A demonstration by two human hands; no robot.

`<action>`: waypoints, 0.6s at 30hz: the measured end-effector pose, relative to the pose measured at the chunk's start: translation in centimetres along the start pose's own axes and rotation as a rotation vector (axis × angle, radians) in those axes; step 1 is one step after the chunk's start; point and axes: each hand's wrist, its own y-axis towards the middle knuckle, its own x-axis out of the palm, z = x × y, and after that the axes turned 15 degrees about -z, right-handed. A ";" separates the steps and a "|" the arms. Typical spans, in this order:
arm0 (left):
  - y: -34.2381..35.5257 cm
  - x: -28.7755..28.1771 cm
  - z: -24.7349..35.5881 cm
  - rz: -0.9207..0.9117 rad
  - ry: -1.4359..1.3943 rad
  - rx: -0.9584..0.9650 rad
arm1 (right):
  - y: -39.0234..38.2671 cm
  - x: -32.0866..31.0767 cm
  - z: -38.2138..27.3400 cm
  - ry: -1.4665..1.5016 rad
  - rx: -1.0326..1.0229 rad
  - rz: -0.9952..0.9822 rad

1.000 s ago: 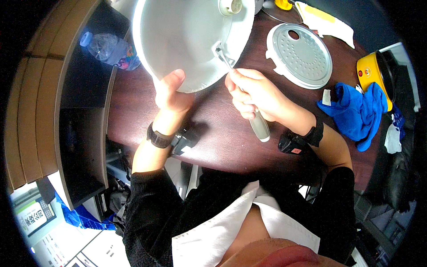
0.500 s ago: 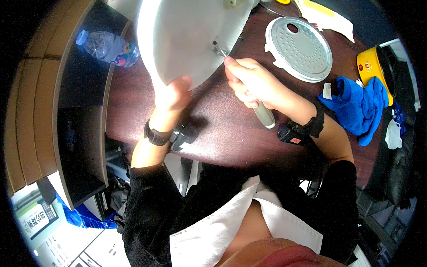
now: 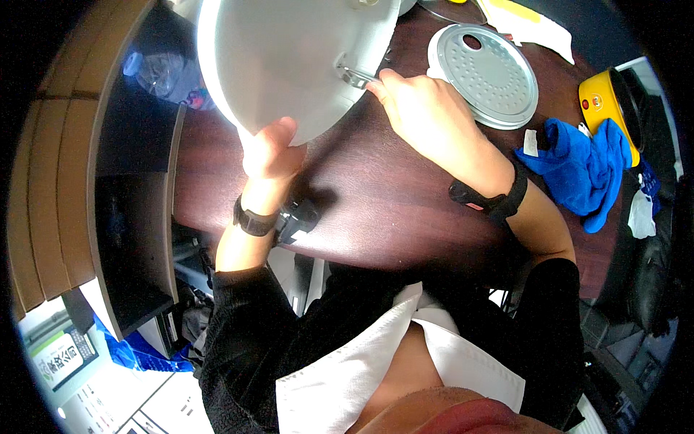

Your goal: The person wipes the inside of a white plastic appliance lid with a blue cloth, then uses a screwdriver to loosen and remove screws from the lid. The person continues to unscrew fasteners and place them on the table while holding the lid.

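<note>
A large white curved plastic shell (image 3: 275,65) is raised at a tilt above the dark wooden table, running off the top of the picture. My left hand (image 3: 271,152) grips its lower edge, thumb up on the inner face. From the right, my right hand (image 3: 426,108) reaches over with closed fingers around a tool with a shiny metal end (image 3: 356,77). That end meets the inside of the shell near its right edge. The back of my hand hides the tool's handle, and its exact kind is unclear.
A round grey perforated lid (image 3: 488,76) lies beyond my right hand. Farther right are a blue cloth (image 3: 578,166) and a yellow appliance (image 3: 600,101). A clear plastic bottle (image 3: 163,76) lies at the left, by a dark shelf unit (image 3: 134,231). Yellow-and-white packaging (image 3: 531,29) sits at the back.
The shell and my left hand have shifted slightly left. My right hand has turned over and moved up, so the tool's grey handle, visible before, is now hidden.
</note>
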 end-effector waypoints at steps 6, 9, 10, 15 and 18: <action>-0.5 0.1 0.6 -0.065 0.168 -0.042 | -0.2 -1.1 0.2 -0.137 -0.024 -0.011; -0.3 0.0 0.7 -0.068 0.162 -0.044 | -0.4 -1.6 0.4 -0.189 -0.010 -0.038; -0.3 0.0 0.7 -0.071 0.159 -0.045 | -0.5 -1.6 0.5 -0.202 -0.007 -0.045; -0.2 0.9 1.4 -0.004 -0.025 -0.060 | -1.1 -2.3 0.5 -0.023 -0.071 -0.026; -0.4 0.8 1.8 -0.283 -0.297 0.072 | -1.7 -2.9 0.5 0.311 -0.021 -0.129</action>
